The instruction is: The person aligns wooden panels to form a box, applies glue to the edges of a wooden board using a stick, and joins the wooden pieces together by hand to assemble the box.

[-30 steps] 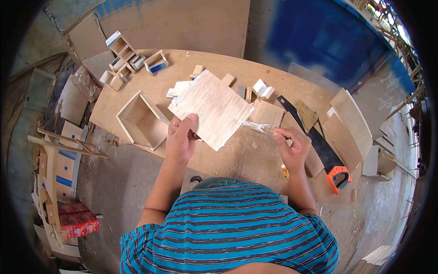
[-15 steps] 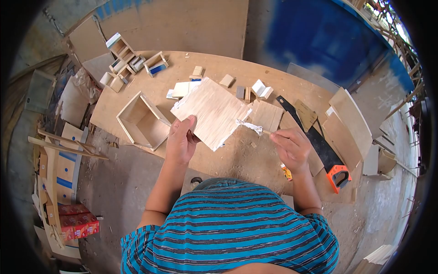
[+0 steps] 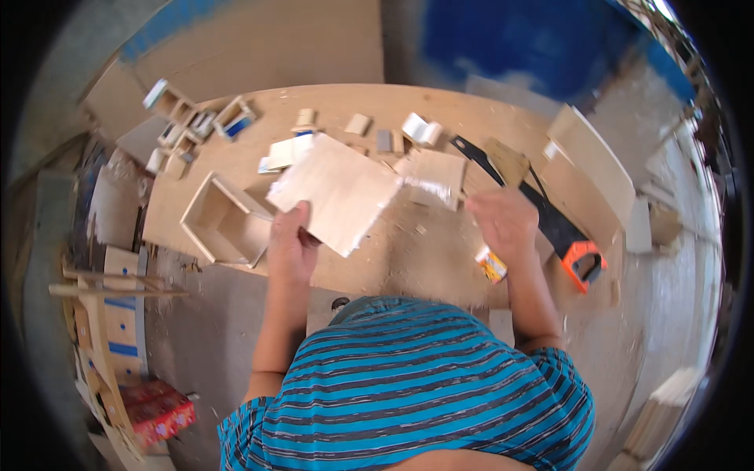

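My left hand point(image 3: 292, 239) grips a thin plywood panel point(image 3: 338, 196) by its near-left edge, thumb on top. White paste lines several of the panel's edges. Left of it stands an open wooden box point(image 3: 228, 220) on the table. My right hand point(image 3: 504, 222) is closed, off to the right of the panel, and smeared by motion. From its fingers a thin stick points left, its end a blurred white paste-covered streak point(image 3: 430, 187) over a small wooden board point(image 3: 434, 169). The streak is apart from the panel. A yellow and white packet point(image 3: 491, 264) lies beside my right wrist.
A black-bladed handsaw with an orange handle point(image 3: 583, 265) lies at the right, by leaning boards point(image 3: 593, 169). Small wood blocks point(image 3: 358, 124) are along the back of the table point(image 3: 314, 98). Little box assemblies point(image 3: 181, 114) stand at the back left.
My right hand and the paste-covered stick have drawn away from the panel's right corner. The view has shifted, and the panel remains in my left hand.
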Demonstrator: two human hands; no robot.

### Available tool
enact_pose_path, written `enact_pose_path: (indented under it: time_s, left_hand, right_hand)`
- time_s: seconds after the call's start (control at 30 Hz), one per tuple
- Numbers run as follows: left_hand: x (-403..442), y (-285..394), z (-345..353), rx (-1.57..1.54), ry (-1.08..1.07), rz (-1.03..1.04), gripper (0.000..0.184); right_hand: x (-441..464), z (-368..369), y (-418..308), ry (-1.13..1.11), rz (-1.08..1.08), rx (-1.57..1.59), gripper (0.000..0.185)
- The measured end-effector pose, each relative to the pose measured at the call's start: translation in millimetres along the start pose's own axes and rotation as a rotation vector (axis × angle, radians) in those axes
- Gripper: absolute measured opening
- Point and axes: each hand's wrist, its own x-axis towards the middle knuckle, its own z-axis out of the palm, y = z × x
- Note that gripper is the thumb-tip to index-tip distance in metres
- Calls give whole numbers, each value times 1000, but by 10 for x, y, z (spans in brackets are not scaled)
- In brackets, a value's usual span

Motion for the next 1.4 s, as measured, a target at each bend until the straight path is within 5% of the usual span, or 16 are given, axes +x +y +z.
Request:
enact_pose_path:
  time_s: [0.17,0.27,0.4,0.6,0.77,0.97,1.07,1.23,1.4]
  left_hand:
    - [95,-112,-181,-74,56,-7,39]
    - [122,-172,-215,-77,61,-57,36]
    - [208,-308,-221,-55,25,-120,34]
    - [317,-511,-117,-40,-71,-235,33]
    - [340,-653,-124,-33,-113,-309,31]
    - [218,-669,-155,-122,-84,-398,28]
    - [102,-533,-58,-169,19,-407,28]
    - [22,-506,-227,-263,91,-460,26]
    - [-175,-429,-168,-31,145,-239,29]
  right_hand:
    - [-289,-635,302,-117,681,-31,7]
    - [-674,-1088,370,-306,880,-66,8]
    - [-1198,-1305,357,-318,1020,-319,7]
    - [-1811,-988,488,-119,1317,206,7]
    - [-1839,-726,509,4,1355,444,10]
    - [-1705,-138,803,-48,1008,21,28]
    - [-785,-108,340,-118,504,-402,41]
    - [-8,399,-300,-310,182,-6,44]
    - [449,796,-597,-454,83,332,41]
